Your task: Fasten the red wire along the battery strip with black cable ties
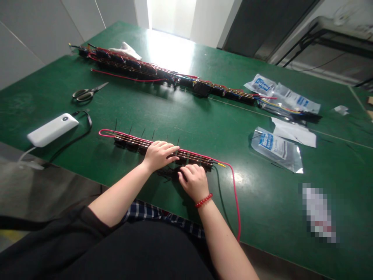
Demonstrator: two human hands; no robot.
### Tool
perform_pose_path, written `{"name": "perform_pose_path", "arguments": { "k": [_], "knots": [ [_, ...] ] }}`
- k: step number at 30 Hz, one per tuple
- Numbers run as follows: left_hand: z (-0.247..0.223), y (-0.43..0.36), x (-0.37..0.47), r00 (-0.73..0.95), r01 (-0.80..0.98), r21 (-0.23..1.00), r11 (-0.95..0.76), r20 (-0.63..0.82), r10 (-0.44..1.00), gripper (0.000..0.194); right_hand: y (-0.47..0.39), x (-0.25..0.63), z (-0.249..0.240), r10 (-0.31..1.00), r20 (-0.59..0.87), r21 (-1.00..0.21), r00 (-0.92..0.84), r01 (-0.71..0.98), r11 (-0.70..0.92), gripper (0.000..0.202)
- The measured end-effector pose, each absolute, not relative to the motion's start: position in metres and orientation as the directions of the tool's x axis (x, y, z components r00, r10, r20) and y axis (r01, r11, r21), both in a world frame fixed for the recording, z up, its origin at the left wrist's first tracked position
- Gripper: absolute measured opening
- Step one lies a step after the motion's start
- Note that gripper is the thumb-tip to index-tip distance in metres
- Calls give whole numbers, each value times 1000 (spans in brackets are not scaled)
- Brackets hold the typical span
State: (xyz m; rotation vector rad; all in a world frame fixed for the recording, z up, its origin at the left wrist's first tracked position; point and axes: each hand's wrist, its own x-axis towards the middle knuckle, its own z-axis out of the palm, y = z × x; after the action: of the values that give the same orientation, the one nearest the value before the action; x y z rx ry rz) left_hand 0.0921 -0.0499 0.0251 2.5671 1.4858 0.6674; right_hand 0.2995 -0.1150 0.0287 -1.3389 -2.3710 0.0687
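A long black strip assembly [134, 142] with copper-coloured lines and several thin black ties standing up lies near the table's front edge. A red cable [235, 190] runs along it, loops at its left end and hangs over the edge at the right. My left hand [161, 155] rests on the middle of the strip, fingers somewhat apart and pointing right. My right hand [194, 179], with a red bead bracelet at the wrist, is just in front of the strip. Its fingers curl at a small dark bundle [169, 172]; what they hold is hidden.
The green table [122, 105] bears scissors [84, 95] and a white power bank [52, 130] at left. A longer wired assembly [157, 73] lies across the back with a white cloth [126, 50]. Plastic bags [276, 149] and white paper [294, 131] are at right.
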Motion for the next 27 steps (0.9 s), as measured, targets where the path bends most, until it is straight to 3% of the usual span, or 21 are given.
{"name": "perform_pose_path", "arguments": {
  "k": [12, 19, 27],
  "knots": [
    [25, -50, 92, 437, 807, 266, -528, 333, 836, 43, -113, 302, 26, 811, 346, -229, -471, 796, 560, 14],
    [23, -49, 92, 446, 794, 222, -567, 421, 790, 41, -113, 301, 27, 814, 382, -292, -437, 779, 555, 13],
    [22, -48, 92, 447, 790, 225, -570, 426, 787, 42, -117, 306, 32, 820, 451, -378, -352, 757, 533, 7]
  ]
}}
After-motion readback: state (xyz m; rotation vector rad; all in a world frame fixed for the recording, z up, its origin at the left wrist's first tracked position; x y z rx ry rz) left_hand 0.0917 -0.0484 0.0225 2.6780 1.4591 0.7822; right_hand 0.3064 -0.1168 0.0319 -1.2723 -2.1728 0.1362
